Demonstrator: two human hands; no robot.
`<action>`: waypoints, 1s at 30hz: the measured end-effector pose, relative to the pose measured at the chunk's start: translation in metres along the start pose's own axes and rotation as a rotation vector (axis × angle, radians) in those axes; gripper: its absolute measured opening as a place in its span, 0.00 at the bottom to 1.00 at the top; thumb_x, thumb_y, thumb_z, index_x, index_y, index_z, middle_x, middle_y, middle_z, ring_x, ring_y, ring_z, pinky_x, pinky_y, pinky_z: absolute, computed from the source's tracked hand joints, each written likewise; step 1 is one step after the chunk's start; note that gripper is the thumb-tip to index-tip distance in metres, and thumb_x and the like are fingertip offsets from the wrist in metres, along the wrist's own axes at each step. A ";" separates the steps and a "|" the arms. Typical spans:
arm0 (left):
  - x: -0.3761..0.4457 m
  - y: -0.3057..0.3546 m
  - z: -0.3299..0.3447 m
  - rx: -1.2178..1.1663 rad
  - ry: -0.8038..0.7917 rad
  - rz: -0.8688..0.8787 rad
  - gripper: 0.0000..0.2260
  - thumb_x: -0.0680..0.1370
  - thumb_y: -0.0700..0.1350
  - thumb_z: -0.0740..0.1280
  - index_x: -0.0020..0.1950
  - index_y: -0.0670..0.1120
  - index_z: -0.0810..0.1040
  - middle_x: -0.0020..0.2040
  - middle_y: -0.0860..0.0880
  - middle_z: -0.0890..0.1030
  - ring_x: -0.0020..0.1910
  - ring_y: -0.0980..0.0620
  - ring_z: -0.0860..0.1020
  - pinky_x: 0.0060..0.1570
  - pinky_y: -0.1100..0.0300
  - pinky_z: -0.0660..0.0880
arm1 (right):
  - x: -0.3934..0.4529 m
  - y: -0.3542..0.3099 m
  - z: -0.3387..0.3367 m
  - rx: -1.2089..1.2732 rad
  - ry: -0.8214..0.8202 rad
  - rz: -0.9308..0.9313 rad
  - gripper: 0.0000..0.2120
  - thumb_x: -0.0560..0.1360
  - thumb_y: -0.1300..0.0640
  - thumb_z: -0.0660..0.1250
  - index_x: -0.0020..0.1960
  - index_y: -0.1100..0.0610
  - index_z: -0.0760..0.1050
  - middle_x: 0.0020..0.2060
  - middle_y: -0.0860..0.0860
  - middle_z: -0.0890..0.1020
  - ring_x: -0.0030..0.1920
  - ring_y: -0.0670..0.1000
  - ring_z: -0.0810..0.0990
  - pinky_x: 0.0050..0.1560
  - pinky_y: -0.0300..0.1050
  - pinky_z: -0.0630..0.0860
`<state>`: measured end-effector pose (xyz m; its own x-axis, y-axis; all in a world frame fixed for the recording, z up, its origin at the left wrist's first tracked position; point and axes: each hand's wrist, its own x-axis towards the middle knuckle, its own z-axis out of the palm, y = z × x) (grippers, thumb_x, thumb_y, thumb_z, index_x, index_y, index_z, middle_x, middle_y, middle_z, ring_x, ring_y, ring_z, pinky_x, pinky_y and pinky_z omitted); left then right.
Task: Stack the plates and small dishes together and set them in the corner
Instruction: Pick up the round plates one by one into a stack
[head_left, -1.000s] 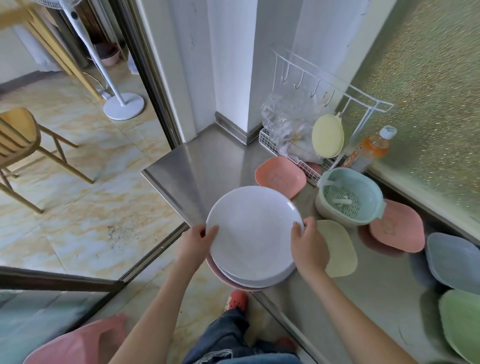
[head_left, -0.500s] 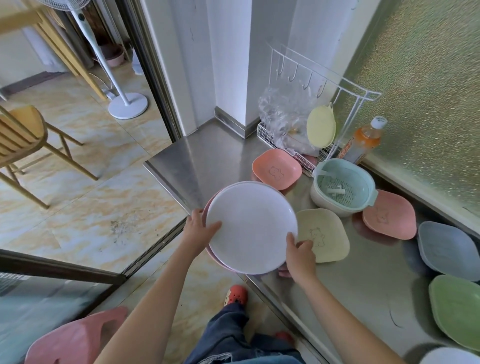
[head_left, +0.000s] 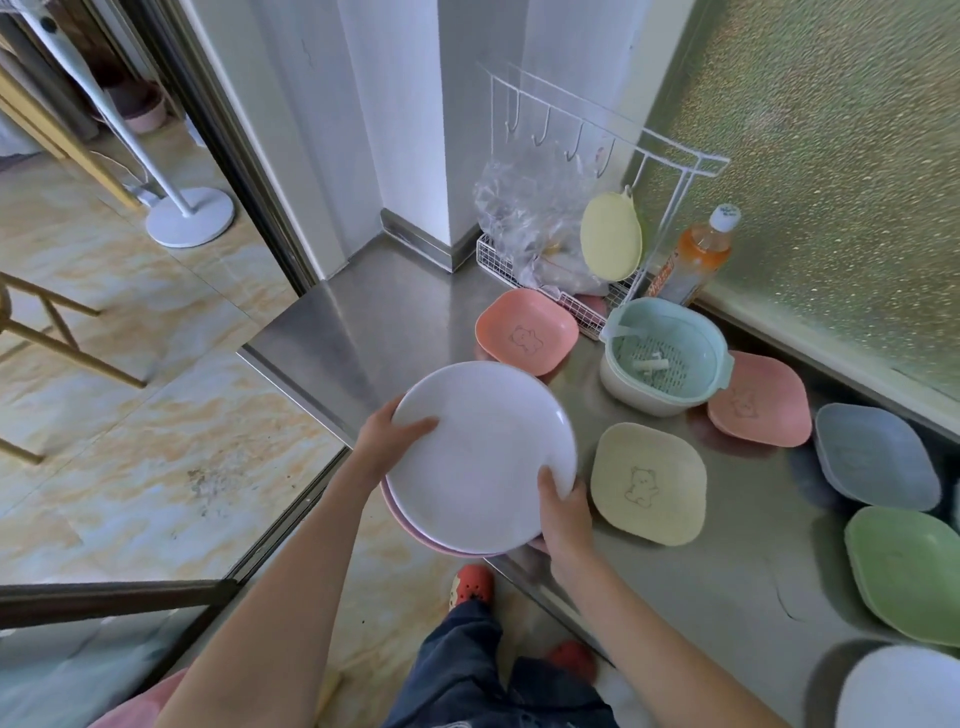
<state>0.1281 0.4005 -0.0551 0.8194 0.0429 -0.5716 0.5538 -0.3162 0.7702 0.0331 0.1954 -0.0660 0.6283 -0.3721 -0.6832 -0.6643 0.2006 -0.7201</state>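
Observation:
I hold a stack of round plates (head_left: 480, 457), white on top and pink beneath, above the front edge of the steel counter (head_left: 374, 322). My left hand (head_left: 387, 436) grips its left rim, thumb on top. My right hand (head_left: 563, 514) grips the lower right rim. Small square dishes lie on the counter: a pink dish (head_left: 525, 331) beyond the stack, a yellow dish (head_left: 648, 483) right of my right hand, another pink dish (head_left: 761, 400), a blue dish (head_left: 875, 457) and a green dish (head_left: 909, 571) at the right.
A teal strainer bowl (head_left: 665, 358) stands behind the yellow dish. A white wire rack (head_left: 597, 208) with a plastic bag, a hanging yellow lid and an orange bottle (head_left: 696, 260) fills the back. Another white plate (head_left: 898, 686) shows at bottom right. The counter's corner by the wall (head_left: 395, 270) is bare.
The stack has shifted slightly left and tilted. My right hand has slid from the right rim down to the lower right rim, uncovering the yellow dish.

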 end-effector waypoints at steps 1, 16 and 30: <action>0.002 0.000 -0.001 -0.004 -0.006 0.004 0.22 0.62 0.56 0.73 0.55 0.59 0.78 0.53 0.50 0.83 0.51 0.47 0.82 0.55 0.45 0.78 | 0.001 0.002 0.002 0.016 0.009 -0.009 0.20 0.77 0.48 0.63 0.67 0.51 0.65 0.55 0.52 0.77 0.54 0.56 0.78 0.53 0.60 0.79; -0.026 0.071 0.073 -0.119 -0.086 0.222 0.14 0.71 0.44 0.74 0.54 0.53 0.78 0.45 0.52 0.82 0.42 0.53 0.80 0.42 0.59 0.78 | -0.010 -0.044 -0.080 0.085 0.318 -0.261 0.17 0.75 0.48 0.66 0.61 0.52 0.72 0.50 0.48 0.80 0.51 0.52 0.78 0.53 0.52 0.76; -0.114 0.031 0.268 0.117 -0.393 0.166 0.35 0.58 0.63 0.69 0.62 0.52 0.70 0.58 0.44 0.74 0.57 0.43 0.75 0.60 0.43 0.74 | -0.047 0.009 -0.303 0.133 0.425 -0.112 0.19 0.75 0.48 0.67 0.64 0.52 0.72 0.53 0.53 0.80 0.52 0.58 0.79 0.52 0.55 0.77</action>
<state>0.0122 0.1317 -0.0413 0.7650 -0.3740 -0.5243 0.3801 -0.3949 0.8364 -0.1254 -0.0602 -0.0038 0.4527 -0.7315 -0.5099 -0.5267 0.2420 -0.8149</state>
